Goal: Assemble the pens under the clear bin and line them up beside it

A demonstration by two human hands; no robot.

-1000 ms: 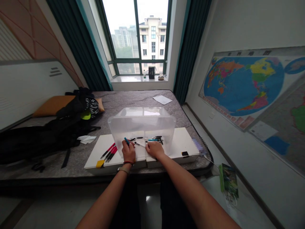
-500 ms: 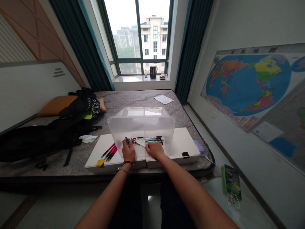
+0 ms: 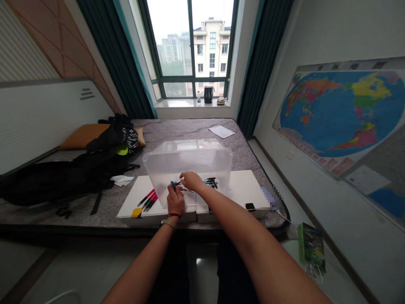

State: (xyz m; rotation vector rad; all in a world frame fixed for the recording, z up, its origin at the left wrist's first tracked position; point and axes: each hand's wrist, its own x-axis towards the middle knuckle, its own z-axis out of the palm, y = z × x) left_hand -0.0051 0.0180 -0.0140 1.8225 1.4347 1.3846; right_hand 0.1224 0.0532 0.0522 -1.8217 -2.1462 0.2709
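A teal-ended pen sticks up out of my left hand, whose fingers are closed around it. My right hand has crossed over beside it, fingers curled in a pinch; what they hold, if anything, is too small to make out. Both hands are at the mouth of a clear plastic bin tipped on its side. Several black and teal pens lie inside the bin, right of my right hand. Several red and black pens lie left of my left hand on a white box.
A second white box sits to the right, both on a grey mattress. A black bag and a white tissue lie left. A paper sheet rests behind the bin. A green box is low at the right.
My right hand has moved left and away from me, from the dark pens toward my left hand. My left hand keeps its teal-ended pen. The view has shifted slightly.
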